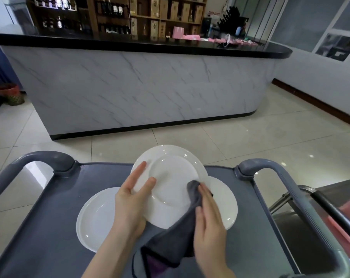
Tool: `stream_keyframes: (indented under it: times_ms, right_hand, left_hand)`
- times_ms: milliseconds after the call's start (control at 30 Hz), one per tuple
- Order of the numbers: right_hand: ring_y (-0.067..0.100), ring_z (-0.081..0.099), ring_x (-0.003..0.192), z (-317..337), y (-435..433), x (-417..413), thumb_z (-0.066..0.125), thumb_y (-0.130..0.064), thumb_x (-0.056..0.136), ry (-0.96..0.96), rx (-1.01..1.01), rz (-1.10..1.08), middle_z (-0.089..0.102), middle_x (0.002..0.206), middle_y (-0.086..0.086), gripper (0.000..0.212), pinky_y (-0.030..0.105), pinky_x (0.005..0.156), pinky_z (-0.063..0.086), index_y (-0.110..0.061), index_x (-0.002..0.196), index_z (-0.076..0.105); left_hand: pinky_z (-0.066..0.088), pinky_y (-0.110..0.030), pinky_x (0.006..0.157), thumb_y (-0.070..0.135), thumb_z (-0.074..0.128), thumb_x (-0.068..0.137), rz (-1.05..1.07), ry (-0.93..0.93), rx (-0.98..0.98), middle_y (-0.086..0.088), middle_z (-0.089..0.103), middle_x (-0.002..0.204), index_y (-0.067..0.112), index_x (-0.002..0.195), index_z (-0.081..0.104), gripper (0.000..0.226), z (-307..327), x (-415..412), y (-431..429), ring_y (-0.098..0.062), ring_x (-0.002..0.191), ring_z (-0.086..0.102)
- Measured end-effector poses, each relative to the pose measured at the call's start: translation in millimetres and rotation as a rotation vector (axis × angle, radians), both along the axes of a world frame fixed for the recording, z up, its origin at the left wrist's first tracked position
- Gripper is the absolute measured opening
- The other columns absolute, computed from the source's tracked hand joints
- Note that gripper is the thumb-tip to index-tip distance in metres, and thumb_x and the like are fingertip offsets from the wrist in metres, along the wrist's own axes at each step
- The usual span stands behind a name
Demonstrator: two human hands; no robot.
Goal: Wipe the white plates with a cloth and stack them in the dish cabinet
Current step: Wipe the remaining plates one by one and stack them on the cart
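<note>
A white plate is held tilted above the grey cart top. My left hand grips its left rim, thumb on the upper face and one finger stretched along the edge. My right hand presses a dark grey cloth against the plate's right side, fingers straight on the cloth. The cloth hangs down below the plate. Two more white plates lie on the cart: one on the left, one on the right, both partly hidden.
The cart has raised grey handles at the left and right. A marble-fronted bar counter with a black top stands across the tiled floor. Shelves of bottles are behind it. A steel surface sits at the right.
</note>
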State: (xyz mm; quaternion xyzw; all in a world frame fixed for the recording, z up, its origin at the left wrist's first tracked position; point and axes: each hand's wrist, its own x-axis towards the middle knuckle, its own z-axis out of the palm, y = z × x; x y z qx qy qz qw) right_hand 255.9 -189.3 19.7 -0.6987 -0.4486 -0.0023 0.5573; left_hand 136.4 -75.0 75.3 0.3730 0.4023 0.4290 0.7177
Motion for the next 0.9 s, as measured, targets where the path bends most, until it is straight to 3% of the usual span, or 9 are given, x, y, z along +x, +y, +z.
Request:
stream_keyframes:
  times_ms: [67,167,233,333,433,567,700,767,900]
  right_hand:
    - [-0.006,0.043,0.132,16,9,17,0.042,-0.026,0.103,0.164,-0.058,-0.018,0.049,0.143,-0.024,0.036,0.009,0.109,0.029,-0.036,0.138,0.047]
    - [-0.013,0.046,0.117,47,33,51,0.046,-0.011,0.103,0.146,-0.194,0.044,0.052,0.128,-0.027,0.037,0.002,0.101,0.033,-0.029,0.135,0.053]
    - [-0.011,0.046,0.119,64,54,64,0.046,-0.009,0.103,0.032,-0.253,0.215,0.052,0.129,-0.025,0.037,0.012,0.106,0.036,-0.024,0.136,0.054]
    - [0.001,0.049,0.128,72,80,53,0.045,-0.017,0.100,-0.275,-0.293,0.454,0.055,0.137,-0.014,0.039,0.013,0.109,0.032,-0.017,0.137,0.056]
    - [0.002,0.045,0.133,70,90,35,0.040,-0.026,0.099,-0.415,-0.331,0.548,0.053,0.143,-0.009,0.045,0.015,0.112,0.029,-0.020,0.141,0.053]
    - [0.002,0.050,0.124,60,85,48,0.045,-0.015,0.101,-0.200,-0.259,0.375,0.057,0.134,-0.012,0.037,0.006,0.103,0.032,-0.017,0.136,0.057]
    - [-0.021,0.046,0.118,31,47,40,0.047,-0.013,0.103,0.127,-0.206,0.104,0.051,0.127,-0.035,0.039,0.011,0.106,0.036,-0.043,0.128,0.050]
    - [-0.018,0.041,0.126,17,36,25,0.046,-0.014,0.103,0.081,-0.180,0.081,0.048,0.135,-0.033,0.043,0.012,0.109,0.032,-0.047,0.130,0.045]
    - [-0.001,0.038,0.139,24,58,8,0.040,-0.023,0.101,-0.226,-0.143,0.122,0.047,0.148,-0.013,0.041,0.018,0.114,0.028,-0.023,0.141,0.052]
  left_hand:
    - [0.060,-0.038,0.086,0.002,0.076,0.084,-0.037,0.031,0.030,0.010,0.077,0.108,0.041,0.111,0.076,0.047,1,-5,1,-0.017,0.099,0.074]
    - [0.058,-0.020,0.068,-0.002,0.078,0.080,-0.092,0.115,0.105,0.021,0.076,0.102,0.042,0.111,0.075,0.054,6,-13,2,-0.006,0.090,0.074]
    - [0.055,-0.018,0.069,0.000,0.080,0.079,-0.159,0.189,0.170,0.019,0.076,0.107,0.046,0.112,0.075,0.057,7,-16,1,-0.006,0.091,0.073]
    - [0.050,-0.014,0.067,-0.002,0.079,0.079,-0.209,0.229,0.195,0.010,0.077,0.107,0.044,0.120,0.071,0.062,6,-18,-2,-0.004,0.081,0.070]
    - [0.048,-0.012,0.079,-0.002,0.077,0.079,-0.156,0.256,0.222,0.026,0.072,0.114,0.047,0.126,0.065,0.069,5,-22,-1,0.009,0.106,0.064]
    - [0.054,-0.015,0.073,0.001,0.080,0.079,-0.098,0.239,0.205,0.032,0.071,0.108,0.053,0.120,0.063,0.068,4,-29,5,0.008,0.097,0.068]
    - [0.054,-0.022,0.084,0.008,0.080,0.082,0.011,0.209,0.197,0.029,0.070,0.114,0.053,0.116,0.067,0.057,4,-33,14,0.004,0.103,0.067]
    - [0.053,-0.026,0.091,0.015,0.074,0.089,0.007,0.189,0.212,0.029,0.070,0.116,0.053,0.116,0.067,0.047,5,-32,17,0.001,0.109,0.066]
    - [0.055,-0.016,0.080,0.016,0.060,0.100,-0.084,0.180,0.231,0.025,0.073,0.114,0.048,0.117,0.068,0.037,5,-23,17,0.000,0.105,0.069]
